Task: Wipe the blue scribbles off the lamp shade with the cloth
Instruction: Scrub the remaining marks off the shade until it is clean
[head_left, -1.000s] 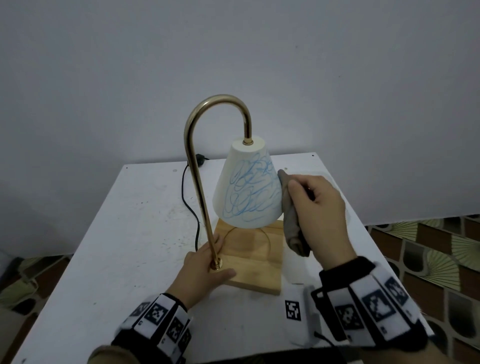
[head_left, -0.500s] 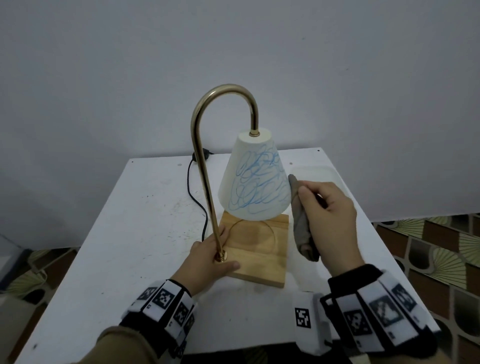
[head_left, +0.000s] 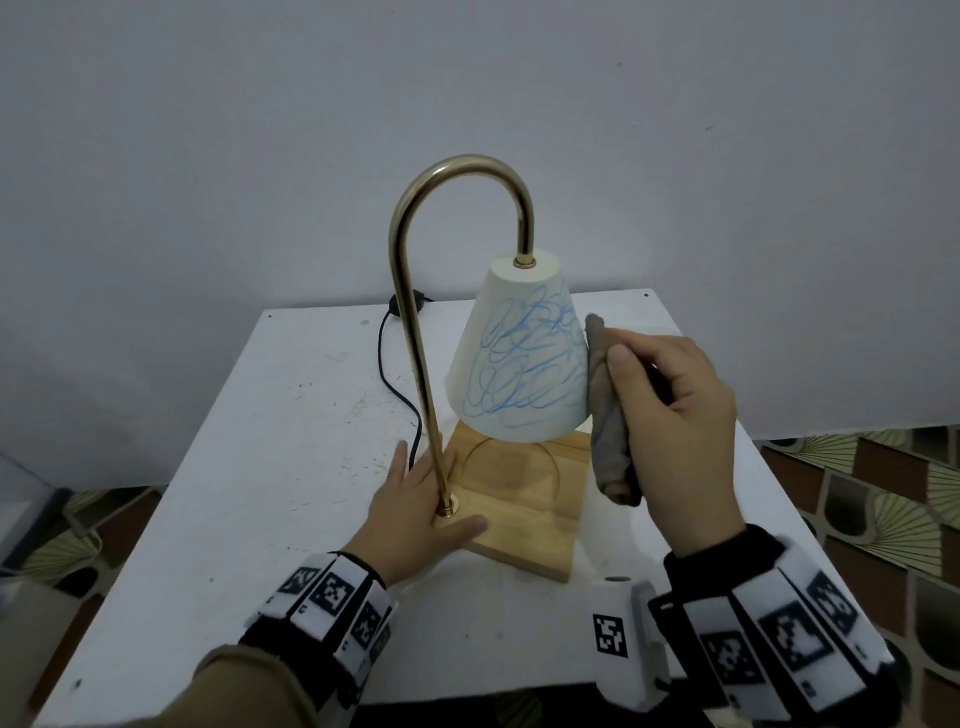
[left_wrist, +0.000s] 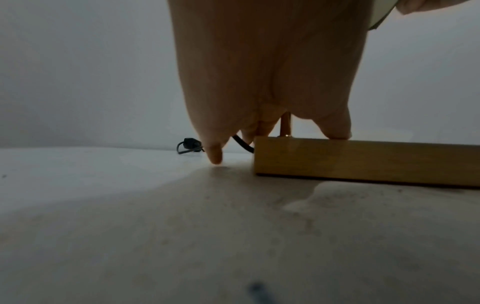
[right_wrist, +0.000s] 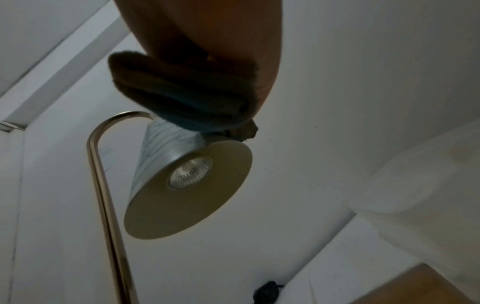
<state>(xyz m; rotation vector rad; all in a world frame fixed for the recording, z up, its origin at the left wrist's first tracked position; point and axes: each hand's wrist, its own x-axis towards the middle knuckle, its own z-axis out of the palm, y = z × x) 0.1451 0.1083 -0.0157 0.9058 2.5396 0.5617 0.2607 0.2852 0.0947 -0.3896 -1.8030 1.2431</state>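
A white cone-shaped lamp shade (head_left: 519, 358) covered in blue scribbles (head_left: 524, 369) hangs from a curved brass arm (head_left: 415, 332) over a wooden base (head_left: 524, 514). My right hand (head_left: 670, 421) grips a folded grey-brown cloth (head_left: 608, 421) upright against the shade's right side. From below, the right wrist view shows the cloth (right_wrist: 182, 92) at the shade (right_wrist: 187, 185), with the bulb visible. My left hand (head_left: 415, 509) lies flat on the base's near left corner by the brass arm's foot, fingers straight; the left wrist view shows the hand (left_wrist: 270, 127) with its thumb on the base (left_wrist: 363, 160).
The lamp stands on a white, scuffed table (head_left: 260, 467) against a grey wall. A black power cord (head_left: 395, 379) runs from the base to the table's back edge. Patterned floor tiles (head_left: 872, 493) lie to the right of the table.
The view has tilted and the lamp sits higher in frame. My right hand with the cloth has stayed beside the shade's right side. The left hand stays on the base.
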